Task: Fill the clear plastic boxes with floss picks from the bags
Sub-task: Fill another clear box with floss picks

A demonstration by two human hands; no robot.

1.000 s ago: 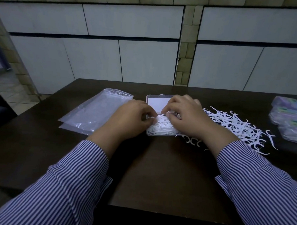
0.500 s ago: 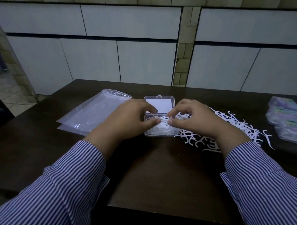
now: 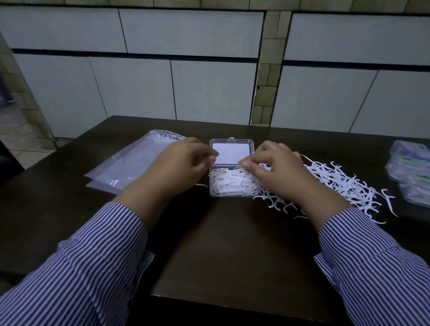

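A clear plastic box (image 3: 230, 185) is seen lying open on the dark desk (image 3: 229, 257), near the middle of its far edge, with the lid (image 3: 231, 151) folded back toward the wall. The tray of the box is heaped with white floss picks (image 3: 229, 182). The left hand (image 3: 181, 166) is held just beside the box's left side, its fingers curled inward near the hinge; whether anything is pinched between them cannot be told, as the fingertips are blurred. The right hand (image 3: 276, 174) is placed over the box's right edge, with the fingers bent down and closed on a few picks at the rim. A loose pile of floss picks (image 3: 341, 185) is spread on the desk to the right of the box, partly hidden under the right wrist, and reaches toward the desk's right edge. Flat clear bags (image 3: 132, 164) are laid overlapping one another to the left of the box, partly under the left hand. A stack of filled boxes with coloured labels (image 3: 418, 176) is set at the right edge of the desk. Both forearms are covered by blue-and-white striped sleeves (image 3: 101, 264).
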